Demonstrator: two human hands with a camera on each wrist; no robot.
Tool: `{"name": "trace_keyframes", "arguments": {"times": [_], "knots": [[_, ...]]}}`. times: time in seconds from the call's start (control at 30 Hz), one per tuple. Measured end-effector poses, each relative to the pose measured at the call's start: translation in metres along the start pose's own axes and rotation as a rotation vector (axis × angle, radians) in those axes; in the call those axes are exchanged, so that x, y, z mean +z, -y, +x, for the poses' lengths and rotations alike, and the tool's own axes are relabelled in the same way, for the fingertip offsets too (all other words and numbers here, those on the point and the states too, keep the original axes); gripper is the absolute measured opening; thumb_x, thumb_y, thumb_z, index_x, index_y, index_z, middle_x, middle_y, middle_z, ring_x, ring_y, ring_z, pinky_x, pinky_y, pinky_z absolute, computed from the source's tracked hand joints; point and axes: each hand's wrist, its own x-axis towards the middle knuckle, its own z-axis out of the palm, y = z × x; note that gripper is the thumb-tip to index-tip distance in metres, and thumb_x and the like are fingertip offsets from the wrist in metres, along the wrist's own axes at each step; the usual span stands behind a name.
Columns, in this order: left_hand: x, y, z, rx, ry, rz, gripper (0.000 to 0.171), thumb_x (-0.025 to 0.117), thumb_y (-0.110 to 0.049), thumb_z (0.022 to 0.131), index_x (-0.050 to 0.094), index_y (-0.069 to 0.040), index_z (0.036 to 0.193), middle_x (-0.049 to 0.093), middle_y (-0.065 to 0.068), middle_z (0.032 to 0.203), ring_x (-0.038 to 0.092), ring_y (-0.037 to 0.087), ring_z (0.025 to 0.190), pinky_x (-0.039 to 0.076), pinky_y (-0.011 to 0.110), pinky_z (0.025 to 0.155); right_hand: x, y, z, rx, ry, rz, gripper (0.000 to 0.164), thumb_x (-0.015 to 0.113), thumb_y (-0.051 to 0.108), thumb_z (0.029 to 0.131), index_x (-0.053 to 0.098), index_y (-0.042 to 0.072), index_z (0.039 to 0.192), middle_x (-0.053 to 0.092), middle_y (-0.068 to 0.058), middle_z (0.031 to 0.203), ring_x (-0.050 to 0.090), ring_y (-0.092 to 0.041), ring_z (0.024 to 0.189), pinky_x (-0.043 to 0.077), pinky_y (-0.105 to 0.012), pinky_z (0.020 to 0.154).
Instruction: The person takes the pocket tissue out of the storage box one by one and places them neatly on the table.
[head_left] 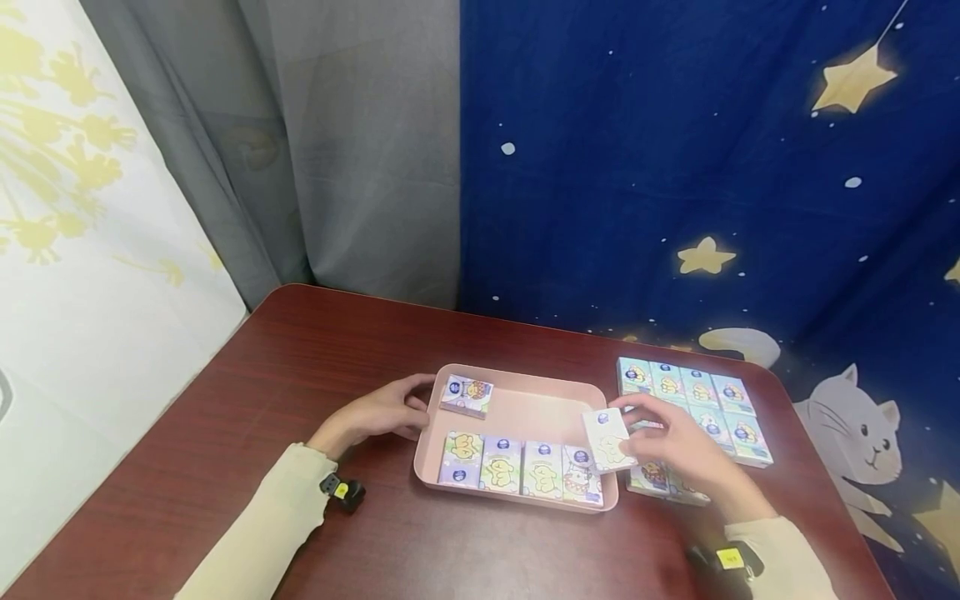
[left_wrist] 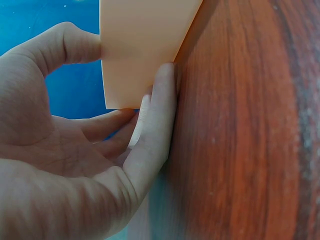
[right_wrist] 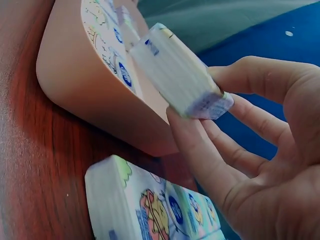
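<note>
A pink tray point(head_left: 536, 414) stands on the table. My left hand point(head_left: 386, 411) grips its left end; in the left wrist view the thumb and fingers lie on either side of the tray wall point(left_wrist: 140, 45). My right hand point(head_left: 671, 437) pinches a small tissue pack point(head_left: 606, 437) by its edges, tilted over the tray's right end. The right wrist view shows this held pack point(right_wrist: 172, 70) above the rim, between thumb and fingers. Inside the tray, several tissue packs point(head_left: 501, 467) form a row along the near side, and another pack point(head_left: 467, 396) lies in the far left corner.
To the right of the tray, more tissue packs point(head_left: 697, 386) lie in rows, partly hidden behind my right hand. All stand on a dark red wooden table point(head_left: 337, 333). A grey curtain point(head_left: 367, 150) and a blue starry curtain point(head_left: 600, 167) hang beyond its far edge.
</note>
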Motion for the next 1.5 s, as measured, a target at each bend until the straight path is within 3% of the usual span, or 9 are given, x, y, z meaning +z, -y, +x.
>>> {"name": "trace_keyframes", "arguments": {"times": [0.13,0.3,0.5,0.6,0.73,0.9,1.13,1.27,1.5], "knots": [[0.0,0.0,0.0,-0.004,-0.002,0.001,0.088,0.07,0.003,0.091,0.027,0.007,0.168,0.066,0.025,0.113,0.073,0.028,0.096,0.067,0.047,0.087,-0.007,-0.005,-0.01,-0.026,-0.058,-0.009,0.061,0.079,-0.003,0.093,0.056,-0.006,0.149,0.066,-0.027,0.129,0.076,-0.023,0.101,0.066,-0.036,0.079],[0.001,-0.001,-0.001,-0.006,-0.003,0.001,0.087,0.07,0.002,0.092,0.028,0.006,0.168,0.066,0.025,0.113,0.073,0.028,0.096,0.067,0.047,0.087,-0.019,-0.009,-0.023,-0.04,-0.118,-0.03,0.058,0.079,-0.002,0.095,0.057,-0.004,0.149,0.067,-0.017,0.127,0.075,-0.019,0.098,0.065,-0.033,0.076],[0.001,-0.001,0.0,-0.003,0.0,0.008,0.088,0.07,0.002,0.092,0.027,0.006,0.169,0.065,0.025,0.116,0.072,0.028,0.098,0.067,0.047,0.087,-0.035,-0.021,-0.036,-0.067,-0.147,0.053,0.054,0.073,-0.007,0.098,0.066,0.018,0.145,0.072,0.002,0.121,0.076,-0.018,0.096,0.065,-0.032,0.075],[0.001,-0.001,0.0,-0.005,-0.005,0.013,0.088,0.071,0.001,0.092,0.028,0.005,0.169,0.065,0.025,0.116,0.072,0.027,0.098,0.067,0.047,0.087,-0.042,-0.025,-0.043,-0.038,-0.159,0.111,0.055,0.071,-0.007,0.099,0.067,0.025,0.144,0.074,0.004,0.121,0.077,-0.019,0.097,0.065,-0.032,0.076],[0.001,-0.001,0.0,-0.008,-0.01,0.018,0.088,0.072,0.0,0.092,0.028,0.005,0.168,0.065,0.024,0.115,0.072,0.028,0.098,0.067,0.046,0.087,-0.052,-0.026,-0.052,0.037,-0.175,0.185,0.056,0.069,-0.004,0.102,0.063,0.024,0.15,0.073,0.003,0.125,0.076,-0.021,0.101,0.065,-0.034,0.08],[0.001,-0.001,-0.001,-0.01,-0.008,0.017,0.088,0.072,0.0,0.093,0.028,0.006,0.169,0.065,0.024,0.115,0.073,0.028,0.097,0.067,0.046,0.087,-0.061,-0.027,-0.063,0.092,-0.181,0.285,0.059,0.066,-0.003,0.104,0.055,0.021,0.156,0.073,0.0,0.129,0.075,-0.024,0.106,0.065,-0.038,0.085],[0.001,0.0,0.0,-0.008,0.004,0.008,0.087,0.071,0.001,0.093,0.027,0.005,0.169,0.066,0.025,0.115,0.074,0.029,0.097,0.067,0.047,0.087,-0.073,-0.038,-0.071,0.042,-0.128,0.356,0.06,0.058,-0.01,0.105,0.054,0.02,0.157,0.074,-0.002,0.13,0.076,-0.022,0.106,0.065,-0.036,0.087],[0.0,0.0,0.001,-0.005,0.012,0.004,0.087,0.071,0.001,0.094,0.027,0.005,0.169,0.066,0.025,0.115,0.075,0.03,0.097,0.067,0.047,0.086,-0.082,-0.047,-0.076,0.03,-0.107,0.369,0.06,0.056,-0.012,0.105,0.057,0.02,0.155,0.074,-0.001,0.131,0.075,-0.021,0.108,0.065,-0.034,0.088],[-0.001,-0.001,0.0,-0.016,0.004,0.017,0.087,0.072,-0.001,0.094,0.028,0.004,0.169,0.065,0.025,0.115,0.074,0.029,0.098,0.067,0.045,0.088,-0.101,-0.056,-0.082,0.093,-0.106,0.34,0.058,0.056,-0.007,0.107,0.059,0.029,0.153,0.072,0.003,0.132,0.073,-0.02,0.109,0.064,-0.032,0.088]]}}
